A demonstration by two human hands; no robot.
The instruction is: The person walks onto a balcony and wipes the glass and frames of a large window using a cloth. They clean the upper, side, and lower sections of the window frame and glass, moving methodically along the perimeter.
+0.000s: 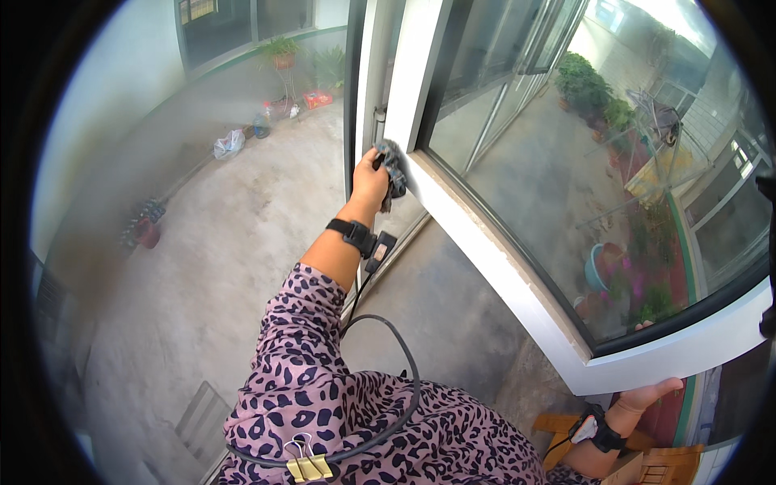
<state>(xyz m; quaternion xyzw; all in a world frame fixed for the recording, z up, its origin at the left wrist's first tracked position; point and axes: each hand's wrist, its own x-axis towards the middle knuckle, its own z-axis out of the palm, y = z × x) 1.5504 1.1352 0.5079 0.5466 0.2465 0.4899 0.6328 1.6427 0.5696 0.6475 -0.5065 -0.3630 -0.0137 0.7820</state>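
My left hand (371, 176) is stretched forward, closed on a dark, crumpled patterned rag (393, 170). The rag lies against the white frame near the corner of an open window sash (503, 267), beside a metal hinge piece (379, 121). My right hand (648, 397) grips the sash's lower outer edge, with the thumb below and fingertips showing at the glass (527, 176). The rest of that hand is hidden by the frame. Both wrists wear black straps with small devices.
A wooden chair (664, 464) stands by my right arm. A black cable (412, 376), held by a gold binder clip (309, 467), loops before my body. Outside the left pane are a plastic bag (229, 144), a large bottle (260, 126) and a potted plant (145, 230).
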